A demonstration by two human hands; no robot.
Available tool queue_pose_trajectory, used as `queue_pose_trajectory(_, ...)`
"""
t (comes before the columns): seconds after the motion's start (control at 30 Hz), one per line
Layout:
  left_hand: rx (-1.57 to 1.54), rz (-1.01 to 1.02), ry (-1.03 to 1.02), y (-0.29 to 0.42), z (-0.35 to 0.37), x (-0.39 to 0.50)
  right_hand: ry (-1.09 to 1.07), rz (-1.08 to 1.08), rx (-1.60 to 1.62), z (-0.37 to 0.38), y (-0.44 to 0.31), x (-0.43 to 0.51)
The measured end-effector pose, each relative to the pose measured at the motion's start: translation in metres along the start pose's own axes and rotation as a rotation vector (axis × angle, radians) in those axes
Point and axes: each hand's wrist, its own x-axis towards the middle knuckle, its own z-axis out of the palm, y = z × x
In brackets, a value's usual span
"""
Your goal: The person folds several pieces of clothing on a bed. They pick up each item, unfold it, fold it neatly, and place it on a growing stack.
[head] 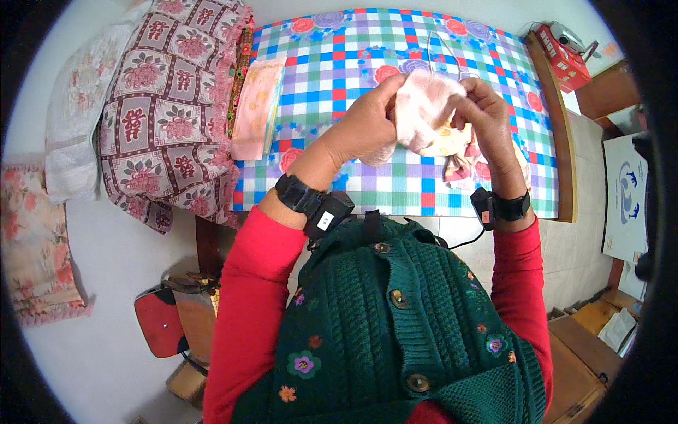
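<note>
Between my two hands I hold up a soft, pale pink-and-white fabric piece [424, 106], bunched, its exact kind unclear. My left hand [371, 119] grips its left edge, the thumb on top. At its upper right, my right hand [484, 108] pinches the cloth between bent fingers. Below hangs or lies a yellow-patterned cloth part [450, 140]; whether it joins the pale piece I cannot tell. More pink patterned cloth [466, 169] lies crumpled under my right wrist. Beyond my right hand, a thin white wire hanger [442, 50] rests on the checked table cover [318, 185].
Folded pink cloths [258, 108] lie at the cover's left side. Next to them a flower-patterned throw [164, 106] drapes over something. A raised wooden edge [559, 132] bounds the right side; past it stands a red box [564, 58]. A white box [625, 196] is farther right.
</note>
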Motion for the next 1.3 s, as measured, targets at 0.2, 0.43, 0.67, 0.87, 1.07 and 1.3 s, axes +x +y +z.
queue_pose_trajectory(0.2, -0.151, -0.127, -0.013, -0.014, -0.011, -0.005, 0.261, -0.1, 0.156, -0.017, -0.012, 0.006)
queue_pose_trajectory(0.43, 0.09, -0.101, 0.038, -0.01, -0.009, -0.002, 0.294, -0.191, -0.238, -0.03, -0.001, 0.0)
queue_pose_trajectory(0.67, 0.504, -0.013, 0.06, -0.02, -0.006, -0.007, 0.284, -0.506, -0.168, -0.054, -0.012, -0.004)
queue_pose_trajectory(0.87, 0.822, 0.036, 0.103, -0.056, -0.011, -0.002, 0.224, -0.865, -0.406, -0.064, -0.087, -0.008)
queue_pose_trajectory(1.07, 0.551, -0.21, 0.345, -0.063, -0.025, 0.006, 0.292, -1.057, -0.174, -0.063, -0.142, -0.009)
queue_pose_trajectory(1.3, -0.086, 0.352, 0.758, 0.023, -0.092, -0.007, 0.397, -1.052, -0.285, -0.09, -0.168, -0.011)
